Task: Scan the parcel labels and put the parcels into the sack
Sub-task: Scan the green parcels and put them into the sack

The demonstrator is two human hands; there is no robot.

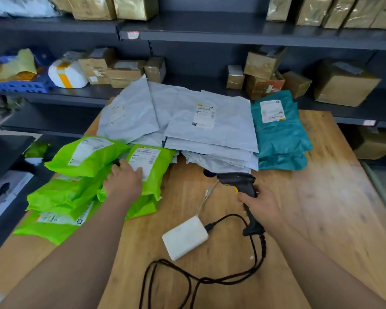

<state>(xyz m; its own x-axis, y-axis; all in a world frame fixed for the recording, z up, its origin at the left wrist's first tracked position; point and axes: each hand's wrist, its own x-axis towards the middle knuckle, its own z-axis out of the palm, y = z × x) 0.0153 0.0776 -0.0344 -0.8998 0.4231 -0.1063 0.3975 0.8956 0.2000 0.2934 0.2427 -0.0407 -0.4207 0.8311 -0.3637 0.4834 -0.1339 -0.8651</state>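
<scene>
Head view of a wooden counter (321, 219) set against shelves (232, 34) of boxes, with the work judged to be near its start. A wide heap of grey parcels (210, 134) fills the far middle, a stack of green parcels (76, 192) the near left, and a smaller stack of teal parcels (281, 134) the far right; all lie on the counter, and no sack is in view, so no parcel can be counted as bagged. A white box (185, 237) with a black cable (210, 279) lies near the middle. The scanner (239, 181) points toward the grey heap, its handle gripped by the right hand (261, 204). The left hand (125, 181) rests with fingers spread flat on the top green parcel (152, 175), beside its label. Scanning and bagging of every visible parcel appear left to do.
</scene>
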